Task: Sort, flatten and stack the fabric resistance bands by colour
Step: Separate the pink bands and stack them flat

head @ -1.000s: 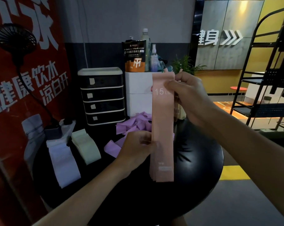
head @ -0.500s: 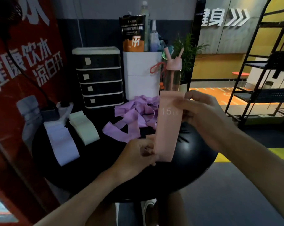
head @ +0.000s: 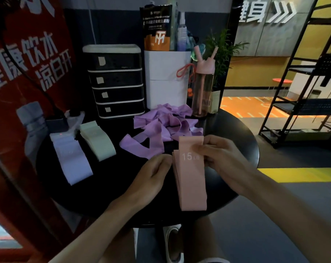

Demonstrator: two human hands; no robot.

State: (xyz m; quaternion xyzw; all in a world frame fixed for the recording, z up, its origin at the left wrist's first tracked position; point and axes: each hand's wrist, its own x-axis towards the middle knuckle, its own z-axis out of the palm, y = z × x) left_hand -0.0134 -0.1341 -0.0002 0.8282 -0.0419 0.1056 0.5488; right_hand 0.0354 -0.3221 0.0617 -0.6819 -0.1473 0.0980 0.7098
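Head view: pink bands (head: 191,183) lie flat at the worktop (head: 111,186) front, R hand (head: 223,158) pinching their right edge by the "15 LB" print, L hand (head: 151,175) pinching the left edge. Step looks like squaring the pink stack. Next prob. means letting go, then picking one band out of the tangled purple pile (head: 161,126) behind.

matt woven cloth pink band (head: 191,179); soft matt purple bands (head: 161,128); smooth, faintly glossy black counter (head: 235,133); glossy plastic drawer unit (head: 116,82); clear plastic bottle (head: 201,92).
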